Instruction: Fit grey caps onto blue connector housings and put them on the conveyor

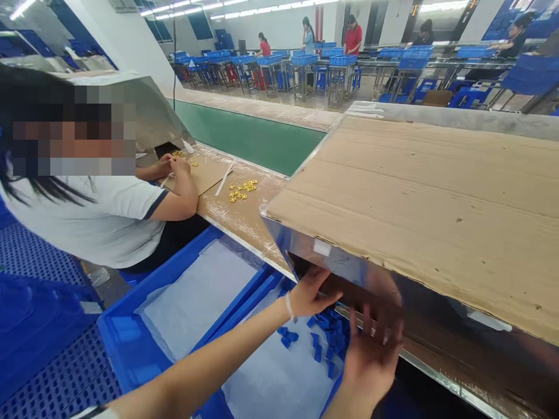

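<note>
My left hand (311,293) reaches to the front opening of a metal hood topped with cardboard (419,192). Its thumb stretches out to the right, and some fingertips are lost in the dark opening. To the right, my right hand (370,352) is raised with fingers spread in front of the same opening, slightly blurred, with nothing visible in it. Below both hands, small blue parts (329,334) lie heaped on a white liner (275,372) in a blue tray. I cannot make out what lies inside the hood.
Beside it stands another blue tray (117,343) with a white sheet. Small golden pieces (242,189) lie on the brown bench (218,212). A co-worker in a white shirt (109,215) sits at left, hands over the bench. A green conveyor belt (253,131) runs behind.
</note>
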Available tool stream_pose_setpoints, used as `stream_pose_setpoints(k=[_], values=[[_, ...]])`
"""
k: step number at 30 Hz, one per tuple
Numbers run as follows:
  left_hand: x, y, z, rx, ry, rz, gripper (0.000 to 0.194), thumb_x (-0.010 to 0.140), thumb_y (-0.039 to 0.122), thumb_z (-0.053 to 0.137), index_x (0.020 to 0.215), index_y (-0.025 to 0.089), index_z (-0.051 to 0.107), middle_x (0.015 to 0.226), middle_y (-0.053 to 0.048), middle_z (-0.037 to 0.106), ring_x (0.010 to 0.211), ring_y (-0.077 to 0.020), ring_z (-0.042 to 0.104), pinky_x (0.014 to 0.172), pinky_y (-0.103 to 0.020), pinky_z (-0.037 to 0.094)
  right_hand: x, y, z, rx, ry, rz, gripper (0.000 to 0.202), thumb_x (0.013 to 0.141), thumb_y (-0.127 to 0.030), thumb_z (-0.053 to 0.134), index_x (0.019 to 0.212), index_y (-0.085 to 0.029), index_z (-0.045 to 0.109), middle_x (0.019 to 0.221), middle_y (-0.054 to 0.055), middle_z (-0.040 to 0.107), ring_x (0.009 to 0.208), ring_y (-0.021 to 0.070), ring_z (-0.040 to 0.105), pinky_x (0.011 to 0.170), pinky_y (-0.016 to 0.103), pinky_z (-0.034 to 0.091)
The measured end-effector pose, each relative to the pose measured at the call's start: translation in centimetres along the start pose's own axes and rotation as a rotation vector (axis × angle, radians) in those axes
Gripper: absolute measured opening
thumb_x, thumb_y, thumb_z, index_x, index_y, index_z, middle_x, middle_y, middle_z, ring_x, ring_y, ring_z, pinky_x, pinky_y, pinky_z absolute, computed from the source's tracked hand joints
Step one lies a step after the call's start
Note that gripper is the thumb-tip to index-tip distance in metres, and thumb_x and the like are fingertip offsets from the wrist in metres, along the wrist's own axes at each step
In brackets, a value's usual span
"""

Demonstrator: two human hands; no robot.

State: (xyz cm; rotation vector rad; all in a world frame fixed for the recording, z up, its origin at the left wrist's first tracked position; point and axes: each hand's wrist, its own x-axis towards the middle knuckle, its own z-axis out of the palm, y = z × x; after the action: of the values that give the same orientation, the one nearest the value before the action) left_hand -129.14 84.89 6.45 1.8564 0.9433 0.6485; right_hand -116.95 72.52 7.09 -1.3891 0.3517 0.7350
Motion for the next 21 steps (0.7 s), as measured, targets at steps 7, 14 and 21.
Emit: stream_pose_setpoints(k=[7, 14, 21], values=[[-9.2, -5.6, 1.3, 0.440, -0.192, 0.091, 0.067, 0.104, 0.029, 0.050, 0.166, 0.017, 0.026, 0.175, -0.018, 0.009, 0.161, -0.0391, 0.010, 0.126, -0.061, 0.028, -4.1, 17.1, -10.9, 0.269, 0.188, 0.517, 0.038, 0.071, -0.050, 0.081, 0.091, -0.020, 0.069, 0.093, 0.004, 0.073, 0.086, 0.0196, 0.071, 0.076, 0.039, 0.061], [-12.0, -10.3, 3.2, 0.502, -0.267, 0.043, 0.056, 0.099, 0.012, 0.041, 0.155, 0.017, 0.048, 0.167, -0.020, 0.035, 0.157, -0.0372, 0.031, 0.123, -0.061, 0.036, -0.1, 22.6, -11.9, 0.416, 0.271, 0.750, 0.024, 0.102, -0.038, 0.060, 0.092, -0.016, 0.059, 0.095, 0.004, 0.067, 0.088, 0.0169, 0.068, 0.078, 0.035, 0.060], [-10.7, -13.7, 5.8, 0.393, -0.305, -0.290, 0.046, 0.095, 0.022, 0.063, 0.141, 0.018, 0.060, 0.143, -0.018, 0.058, 0.134, -0.0354, 0.056, 0.115, -0.062, 0.045, 2.7, 23.3, -12.4, 0.317, 0.258, 0.629, 0.035, 0.104, -0.048, 0.053, 0.121, -0.018, 0.055, 0.100, 0.004, 0.059, 0.085, 0.0170, 0.063, 0.076, 0.036, 0.059]])
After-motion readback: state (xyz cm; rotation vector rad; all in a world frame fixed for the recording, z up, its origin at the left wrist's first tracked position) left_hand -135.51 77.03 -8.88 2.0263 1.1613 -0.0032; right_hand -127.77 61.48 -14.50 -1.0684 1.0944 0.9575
